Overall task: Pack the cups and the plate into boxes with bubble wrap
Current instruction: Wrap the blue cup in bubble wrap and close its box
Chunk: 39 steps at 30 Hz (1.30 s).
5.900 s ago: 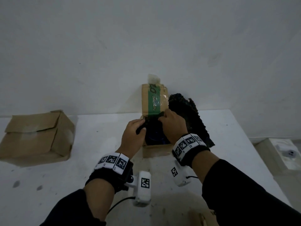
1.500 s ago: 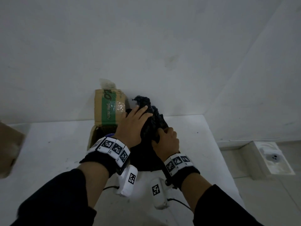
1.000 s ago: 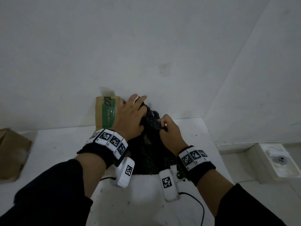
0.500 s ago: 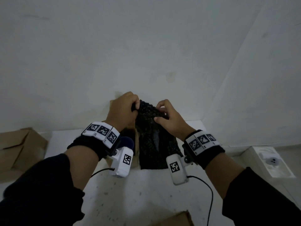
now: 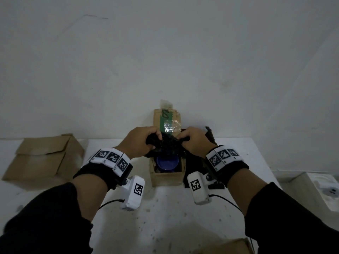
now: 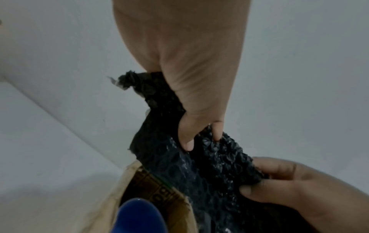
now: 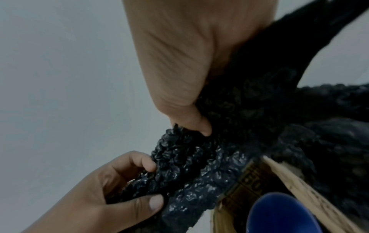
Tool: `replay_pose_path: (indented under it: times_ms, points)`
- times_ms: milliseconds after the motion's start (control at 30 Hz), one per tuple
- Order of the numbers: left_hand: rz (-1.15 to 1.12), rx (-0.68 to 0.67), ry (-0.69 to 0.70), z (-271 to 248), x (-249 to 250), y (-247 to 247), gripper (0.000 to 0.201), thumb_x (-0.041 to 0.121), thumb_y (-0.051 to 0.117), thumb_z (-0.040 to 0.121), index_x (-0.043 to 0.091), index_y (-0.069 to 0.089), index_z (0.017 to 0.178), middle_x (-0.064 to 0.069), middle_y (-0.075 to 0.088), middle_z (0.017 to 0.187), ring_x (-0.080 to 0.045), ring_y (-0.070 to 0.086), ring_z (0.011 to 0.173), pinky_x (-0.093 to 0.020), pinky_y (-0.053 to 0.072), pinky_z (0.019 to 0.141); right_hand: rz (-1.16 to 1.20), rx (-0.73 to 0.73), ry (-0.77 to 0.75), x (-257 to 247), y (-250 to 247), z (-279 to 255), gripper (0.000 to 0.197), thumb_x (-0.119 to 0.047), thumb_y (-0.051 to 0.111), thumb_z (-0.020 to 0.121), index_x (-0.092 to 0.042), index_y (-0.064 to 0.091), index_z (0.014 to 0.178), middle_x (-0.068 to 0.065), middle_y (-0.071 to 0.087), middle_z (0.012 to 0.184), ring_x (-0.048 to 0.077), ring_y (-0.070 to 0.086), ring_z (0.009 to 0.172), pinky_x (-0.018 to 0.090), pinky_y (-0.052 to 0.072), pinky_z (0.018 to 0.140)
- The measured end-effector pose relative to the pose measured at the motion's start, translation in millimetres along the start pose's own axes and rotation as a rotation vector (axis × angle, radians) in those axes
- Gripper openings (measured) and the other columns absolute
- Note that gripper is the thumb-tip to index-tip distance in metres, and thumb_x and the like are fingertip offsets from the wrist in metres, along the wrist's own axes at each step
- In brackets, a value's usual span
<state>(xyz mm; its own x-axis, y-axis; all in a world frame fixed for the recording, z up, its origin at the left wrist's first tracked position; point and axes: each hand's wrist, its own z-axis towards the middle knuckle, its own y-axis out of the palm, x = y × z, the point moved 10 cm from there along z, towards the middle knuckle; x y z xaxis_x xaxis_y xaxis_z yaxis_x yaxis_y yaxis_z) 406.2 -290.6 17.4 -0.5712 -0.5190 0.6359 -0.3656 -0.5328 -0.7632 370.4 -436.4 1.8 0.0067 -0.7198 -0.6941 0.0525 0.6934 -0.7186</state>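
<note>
A small open cardboard box (image 5: 166,177) stands at the table's back, its taped flap (image 5: 167,123) upright against the wall. A blue cup (image 5: 167,162) sits inside it, also seen low in the left wrist view as the cup (image 6: 137,216) and in the right wrist view as the cup (image 7: 279,212). Bunched black bubble wrap (image 5: 167,145) hangs just over the box's far half. My left hand (image 5: 153,143) grips its left end and my right hand (image 5: 181,141) grips its right end. More wrap (image 5: 198,165) trails down beside the box on the right.
A larger folded cardboard box (image 5: 45,156) lies at the table's left. Another cardboard edge (image 5: 229,246) shows at the near edge. The white table (image 5: 165,217) ends at the right, where a white object (image 5: 322,189) sits on the floor. The wall stands close behind.
Both hands have come down with the bubble wrap from chest height to just above the box opening. The blue cup inside the box is now in sight.
</note>
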Motion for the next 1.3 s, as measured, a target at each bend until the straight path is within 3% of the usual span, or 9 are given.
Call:
replay_pose_path:
  times_ms: [200,433,533,700,833,967,1033,1167,1300]
  points:
    - [0.129,-0.114,-0.004,-14,-17,24,0.045,-0.001,0.060,0.071,0.024,0.056,0.109,0.005,0.066,0.094,-0.013,0.054,0.075,-0.025,0.038,0.062,-0.084,-0.137,-0.036,-4,51,-16,0.033,0.010,0.049,0.066,-0.015,0.058,0.085,-0.001,0.059,0.084,0.025,0.059,0.088,0.035,0.047,0.074]
    - [0.156,-0.183,-0.059,-15,-41,45,0.042,-0.003,0.059,0.067,0.029,0.071,0.090,0.005,0.057,0.120,-0.015,0.052,0.110,-0.030,0.045,0.085,-0.630,-0.348,-0.097,5,95,-25,0.033,-0.020,0.045,0.089,-0.033,0.067,0.109,-0.004,0.063,0.119,0.024,0.053,0.105,0.035,0.031,0.089]
    - [0.043,-0.174,-0.118,-16,-52,51,0.041,-0.002,0.059,0.069,0.027,0.070,0.096,0.003,0.047,0.132,-0.014,0.046,0.120,-0.025,0.040,0.091,-0.652,-0.367,-0.064,2,101,-25,0.049,-0.033,0.026,0.084,-0.025,0.069,0.107,0.006,0.058,0.116,0.028,0.051,0.100,0.037,0.029,0.087]
    - [-0.214,-0.060,-0.207,-18,-58,54,0.058,-0.007,0.059,0.073,0.015,0.052,0.126,-0.005,0.046,0.131,-0.017,0.045,0.120,-0.008,0.034,0.086,-0.683,-0.491,-0.016,10,125,-26,0.070,-0.048,0.005,0.078,-0.010,0.059,0.101,0.009,0.048,0.097,0.027,0.045,0.096,0.048,0.016,0.109]
    - [-0.344,-0.024,-0.292,-25,-66,64,0.064,-0.003,0.053,0.083,0.020,0.035,0.140,0.000,0.043,0.138,-0.013,0.040,0.126,-0.028,0.040,0.100,-0.665,-0.525,0.064,17,140,-26,0.051,-0.039,0.017,0.095,-0.010,0.048,0.123,0.014,0.047,0.116,0.028,0.040,0.107,0.042,0.026,0.093]
    - [-0.591,0.008,-0.357,-27,-67,68,0.058,-0.006,0.037,0.091,0.026,0.033,0.139,0.013,0.043,0.134,-0.004,0.041,0.121,-0.017,0.035,0.097,-0.478,-0.396,0.018,11,129,-15,0.035,-0.039,0.038,0.089,-0.013,0.051,0.070,0.002,0.043,0.082,0.025,0.046,0.083,0.034,0.032,0.079]
    - [-0.739,0.015,-0.366,-30,-62,68,0.051,-0.005,0.028,0.095,0.030,0.033,0.132,0.022,0.046,0.124,0.003,0.048,0.109,-0.006,0.038,0.088,-0.333,-0.218,-0.111,-1,111,-12,0.030,-0.039,0.048,0.079,-0.013,0.062,0.073,-0.001,0.048,0.087,0.022,0.052,0.084,0.031,0.040,0.078]
    - [-0.867,0.072,-0.412,-38,-81,78,0.041,0.025,0.018,0.103,0.032,0.036,0.138,0.010,0.039,0.144,-0.010,0.035,0.134,-0.041,0.028,0.113,-0.264,-0.177,-0.354,-17,106,-22,0.032,-0.026,0.049,0.086,-0.008,0.065,0.107,0.008,0.062,0.111,0.023,0.053,0.105,0.029,0.038,0.096]
    - [-0.934,0.080,-0.427,-42,-87,89,0.049,0.048,0.013,0.097,0.038,0.036,0.139,0.014,0.033,0.148,-0.004,0.028,0.137,-0.044,0.024,0.116,-0.427,-0.271,-0.489,-14,122,-32,0.039,-0.031,0.035,0.094,-0.011,0.068,0.100,0.005,0.067,0.101,0.027,0.055,0.101,0.045,0.041,0.096]
